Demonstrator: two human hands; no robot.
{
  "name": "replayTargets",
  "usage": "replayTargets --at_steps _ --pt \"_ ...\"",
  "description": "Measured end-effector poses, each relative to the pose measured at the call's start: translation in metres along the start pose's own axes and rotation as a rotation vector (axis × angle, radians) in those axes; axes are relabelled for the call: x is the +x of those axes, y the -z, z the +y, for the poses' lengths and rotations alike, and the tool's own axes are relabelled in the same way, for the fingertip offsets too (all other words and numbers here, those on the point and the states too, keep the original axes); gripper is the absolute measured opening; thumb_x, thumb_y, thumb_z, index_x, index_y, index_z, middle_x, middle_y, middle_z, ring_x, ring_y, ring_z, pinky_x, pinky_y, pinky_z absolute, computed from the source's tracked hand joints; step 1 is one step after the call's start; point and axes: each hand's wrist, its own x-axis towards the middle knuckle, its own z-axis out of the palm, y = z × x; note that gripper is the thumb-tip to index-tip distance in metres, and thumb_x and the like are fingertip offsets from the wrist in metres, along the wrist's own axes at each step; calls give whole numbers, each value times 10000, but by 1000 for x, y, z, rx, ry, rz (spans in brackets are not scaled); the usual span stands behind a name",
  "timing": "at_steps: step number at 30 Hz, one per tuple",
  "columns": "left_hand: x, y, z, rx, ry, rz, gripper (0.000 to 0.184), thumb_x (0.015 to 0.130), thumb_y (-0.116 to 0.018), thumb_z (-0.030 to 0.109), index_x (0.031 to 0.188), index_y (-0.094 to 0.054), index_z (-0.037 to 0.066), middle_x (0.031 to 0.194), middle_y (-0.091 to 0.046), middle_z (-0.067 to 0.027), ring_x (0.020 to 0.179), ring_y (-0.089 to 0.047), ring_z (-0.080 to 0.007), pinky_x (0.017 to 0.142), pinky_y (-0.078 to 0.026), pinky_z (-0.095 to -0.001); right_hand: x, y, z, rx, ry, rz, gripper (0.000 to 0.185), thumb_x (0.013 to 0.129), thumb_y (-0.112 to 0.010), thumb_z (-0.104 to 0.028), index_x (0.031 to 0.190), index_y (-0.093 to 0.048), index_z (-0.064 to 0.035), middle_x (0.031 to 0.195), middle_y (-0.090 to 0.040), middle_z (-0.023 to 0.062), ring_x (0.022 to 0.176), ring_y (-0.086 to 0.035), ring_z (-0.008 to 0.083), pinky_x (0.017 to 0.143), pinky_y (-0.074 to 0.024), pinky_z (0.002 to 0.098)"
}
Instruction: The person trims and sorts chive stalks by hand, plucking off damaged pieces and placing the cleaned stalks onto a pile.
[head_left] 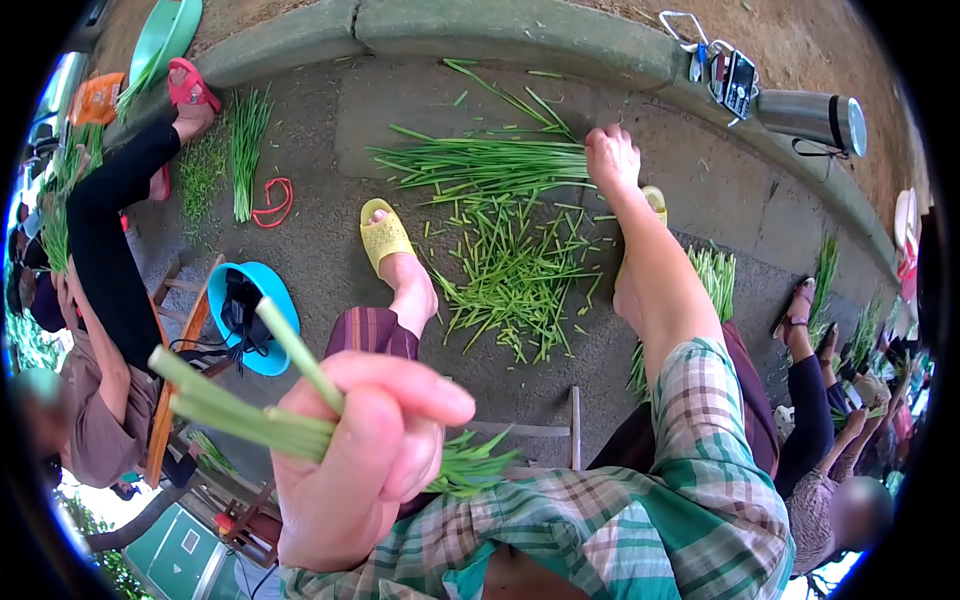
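Note:
Close to the camera, my left hand [365,440] is closed round a small bunch of green chive-like stalks [250,425]. Their cut ends point up and left, and green tips show behind the hand. My right hand [612,160] reaches down to the ground, fingers pressed together at the right end of a long bundle of green stalks [480,163]; its fingertips are partly hidden. Between my feet in yellow slippers [385,235] lies a heap of short cut pieces [515,270].
A blue basin [255,320] with dark items stands left, near a red cord [273,203] and another green bundle [248,150]. A kerb [510,40] runs behind, holding a phone [738,85] and a steel flask [810,120]. Other people sit at both sides.

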Motion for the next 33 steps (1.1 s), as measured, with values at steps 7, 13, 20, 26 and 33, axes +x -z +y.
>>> replayTargets --at_steps 7,13,20,26,33 --pt "-5 -7 2 31 -80 186 218 1007 -501 130 1028 -626 -47 633 -503 24 485 -402 -18 436 -296 -166 -17 70 -10 528 20 -90 169 815 -651 -211 945 -696 -113 894 -700 113 830 -675 303 775 -538 374" --pt "0 6 5 155 -264 261 182 980 -551 101 1067 -637 -34 684 -522 9 486 -434 -23 417 -398 -195 -27 197 -55 809 53 -396 273 899 -652 -214 1015 -636 32 894 -694 61 782 -660 111 733 -543 244" --pt "15 8 -8 1093 -814 453 297 785 -700 14 1069 -684 98 894 -614 -59 757 -653 -200 652 -540 -311 -98 339 -116 1016 71 -528 254 941 -601 -264 1010 -626 -20 913 -679 44 776 -655 95 717 -535 228" --pt "15 -15 -22 1300 -962 409 205 789 -651 45 981 -693 104 899 -558 -52 670 -653 -230 573 -541 -369 -169 374 -132 1129 47 -410 219 954 -604 -213 1009 -642 -5 883 -668 38 778 -664 117 716 -550 232" --pt "32 0 -21 1078 -905 453 135 794 -733 107 928 -718 92 860 -617 -50 698 -654 -197 656 -542 -322 -193 367 -121 1255 -104 -132 331 977 -576 -316 908 -657 -3 846 -679 54 757 -657 122 736 -542 258"
